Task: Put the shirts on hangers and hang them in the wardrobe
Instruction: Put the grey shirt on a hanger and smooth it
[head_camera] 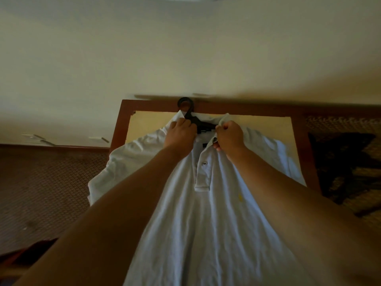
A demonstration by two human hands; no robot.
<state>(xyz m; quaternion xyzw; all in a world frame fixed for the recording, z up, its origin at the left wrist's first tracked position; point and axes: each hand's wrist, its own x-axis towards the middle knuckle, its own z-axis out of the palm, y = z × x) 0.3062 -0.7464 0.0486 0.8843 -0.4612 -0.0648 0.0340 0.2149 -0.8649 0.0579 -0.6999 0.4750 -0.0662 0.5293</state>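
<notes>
cream wall (185, 48), white polo shirt (206, 213), illegible label (203, 132)

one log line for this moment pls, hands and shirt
step: fitting hanger in collar | left hand: holds collar and hanger | right hand: pinches collar | white polo shirt: flat on table | not hung
</notes>
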